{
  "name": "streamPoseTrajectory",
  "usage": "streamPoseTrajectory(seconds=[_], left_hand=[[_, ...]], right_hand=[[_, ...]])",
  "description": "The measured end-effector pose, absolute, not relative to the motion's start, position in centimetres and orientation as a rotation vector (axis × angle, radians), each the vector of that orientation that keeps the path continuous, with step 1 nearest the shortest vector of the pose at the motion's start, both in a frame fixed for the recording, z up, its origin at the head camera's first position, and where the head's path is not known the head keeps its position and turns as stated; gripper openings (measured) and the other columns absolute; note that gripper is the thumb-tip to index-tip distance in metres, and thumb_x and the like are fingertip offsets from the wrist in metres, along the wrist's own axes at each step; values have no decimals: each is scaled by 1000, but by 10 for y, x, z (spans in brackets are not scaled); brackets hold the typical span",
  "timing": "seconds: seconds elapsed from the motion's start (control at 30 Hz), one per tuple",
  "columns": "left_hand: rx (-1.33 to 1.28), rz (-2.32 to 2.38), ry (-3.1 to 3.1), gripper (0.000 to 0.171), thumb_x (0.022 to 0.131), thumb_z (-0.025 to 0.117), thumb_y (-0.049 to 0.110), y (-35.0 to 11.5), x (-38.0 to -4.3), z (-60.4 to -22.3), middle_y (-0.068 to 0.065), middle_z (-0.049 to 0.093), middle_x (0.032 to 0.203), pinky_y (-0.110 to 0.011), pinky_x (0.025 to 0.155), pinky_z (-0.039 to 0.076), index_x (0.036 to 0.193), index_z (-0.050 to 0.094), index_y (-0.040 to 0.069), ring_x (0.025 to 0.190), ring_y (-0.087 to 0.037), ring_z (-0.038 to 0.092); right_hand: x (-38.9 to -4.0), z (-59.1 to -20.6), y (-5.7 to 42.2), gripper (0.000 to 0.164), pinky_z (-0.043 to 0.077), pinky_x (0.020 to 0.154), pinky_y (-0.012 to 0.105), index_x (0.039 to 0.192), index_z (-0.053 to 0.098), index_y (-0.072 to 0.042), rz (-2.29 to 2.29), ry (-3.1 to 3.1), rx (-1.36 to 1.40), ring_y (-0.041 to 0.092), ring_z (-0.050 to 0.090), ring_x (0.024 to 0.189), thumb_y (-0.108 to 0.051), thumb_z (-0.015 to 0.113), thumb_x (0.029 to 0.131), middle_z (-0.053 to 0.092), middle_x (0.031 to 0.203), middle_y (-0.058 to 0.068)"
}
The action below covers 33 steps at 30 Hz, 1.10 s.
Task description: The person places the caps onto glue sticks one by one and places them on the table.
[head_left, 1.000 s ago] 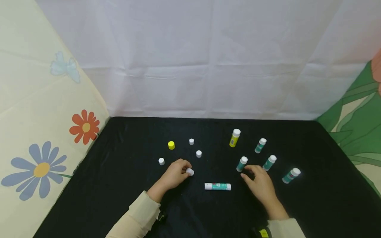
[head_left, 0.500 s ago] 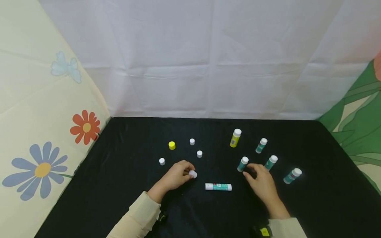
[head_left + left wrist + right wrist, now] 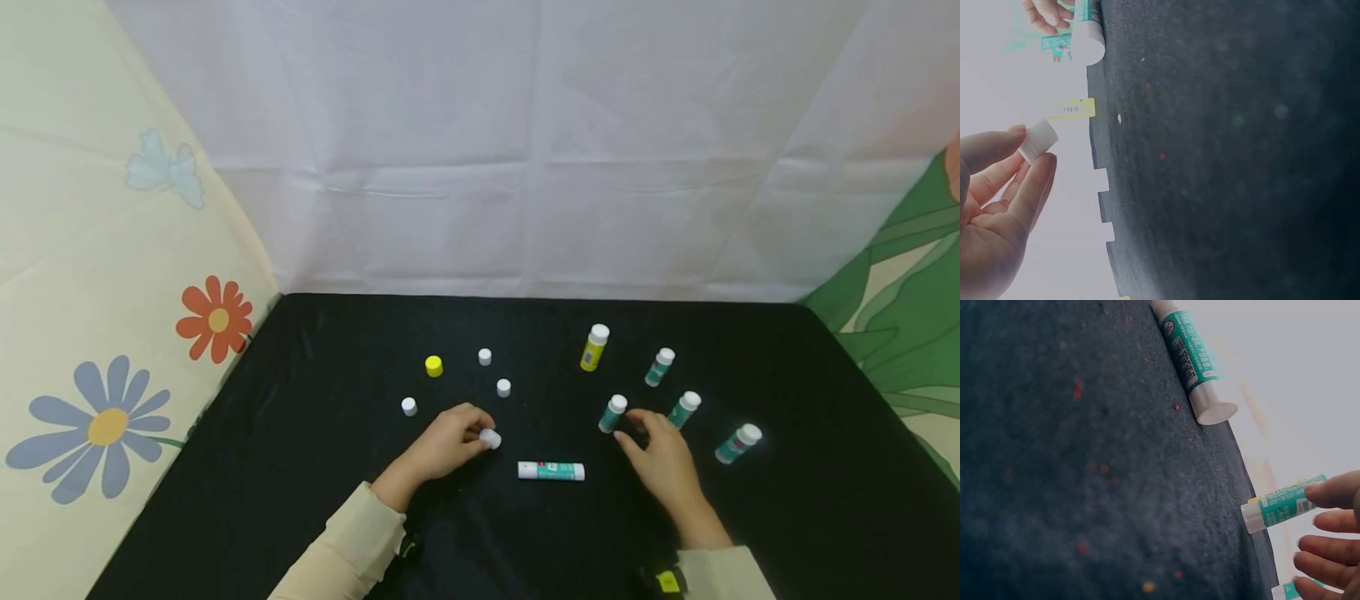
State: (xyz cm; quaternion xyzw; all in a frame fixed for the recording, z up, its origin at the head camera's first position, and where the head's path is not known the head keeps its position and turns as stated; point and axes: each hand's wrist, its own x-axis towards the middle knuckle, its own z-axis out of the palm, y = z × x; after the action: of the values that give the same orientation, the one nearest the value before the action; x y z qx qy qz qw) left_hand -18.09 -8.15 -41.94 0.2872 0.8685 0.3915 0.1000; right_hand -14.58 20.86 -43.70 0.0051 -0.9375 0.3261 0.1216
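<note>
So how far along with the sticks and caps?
Looks done: three white caps and the yellow cap sit apart from the five standing sticks.
In hand: left hand pinches another white cap; right hand is by a standing green stick.
Probably remaining: setting that cap down, then the lying stick, which appears capped.

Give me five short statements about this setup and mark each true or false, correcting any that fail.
1. The left hand pinches a white cap. True.
2. The yellow cap sits left of the yellow-labelled glue stick. True.
3. The right hand grips the yellow-labelled glue stick. False: the right hand is beside an upright green-labelled glue stick; whether they touch is unclear.
4. Every glue stick stands upright. False: the glue stick between the hands and nearer the person lies on its side.
5. Three other white caps rest on the black tabletop. True.
</note>
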Motion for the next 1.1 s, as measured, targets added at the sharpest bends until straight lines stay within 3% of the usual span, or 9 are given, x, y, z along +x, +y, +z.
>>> streamPoseTrajectory(seconds=[0.43,1.1], left_hand=[[846,1163,2562,14,80,60,5,-83,-180,-420,2,51,88,-21,73,44,94,58,7,83,-10,53],[868,1185,2569,14,80,60,6,-83,-181,-421,2,51,88,-20,73,44,94,58,7,83,-9,53]], right_hand=[[-151,-436,208,35,37,76,48,108,48,7,1001,-2812,-3,35,47,91,-13,58,81,50,99,23],[-161,-436,204,30,38,72,48,103,49,8,990,-2788,24,35,48,87,-11,58,81,52,95,24]])
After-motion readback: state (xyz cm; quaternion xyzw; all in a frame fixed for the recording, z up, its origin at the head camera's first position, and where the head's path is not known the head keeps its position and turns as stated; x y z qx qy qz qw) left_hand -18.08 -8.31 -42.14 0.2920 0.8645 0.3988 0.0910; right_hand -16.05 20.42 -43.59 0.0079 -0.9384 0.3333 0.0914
